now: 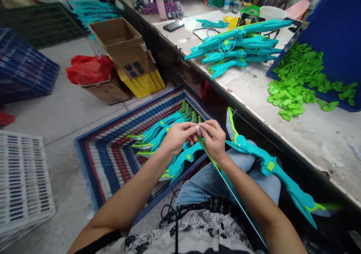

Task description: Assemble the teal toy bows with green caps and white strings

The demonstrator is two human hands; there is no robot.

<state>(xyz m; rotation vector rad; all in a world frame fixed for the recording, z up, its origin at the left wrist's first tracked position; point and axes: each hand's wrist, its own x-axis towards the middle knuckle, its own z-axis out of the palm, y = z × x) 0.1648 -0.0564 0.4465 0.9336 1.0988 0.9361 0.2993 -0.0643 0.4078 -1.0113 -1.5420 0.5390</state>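
Note:
A teal and green toy bow point(265, 164) lies across my lap, one limb tip rising between my hands. My left hand point(177, 136) pinches a small white loop of the bowstring at that tip. My right hand point(213, 138) is closed around the tip of the bow and meets the left fingers there. The thin string point(254, 128) runs from the bow's other limb toward the table edge. Below my hands, a striped bag point(113, 148) on the floor holds several finished teal bows point(160, 132).
On the worktable point(310, 133) at right lie a stack of teal bow bodies point(239, 45), a spill of green plastic pieces point(293, 85) from a blue bin point(335, 32), a phone and bottles. Cardboard boxes point(124, 47), a red bag point(88, 69) and crates point(22, 186) stand on the floor at left.

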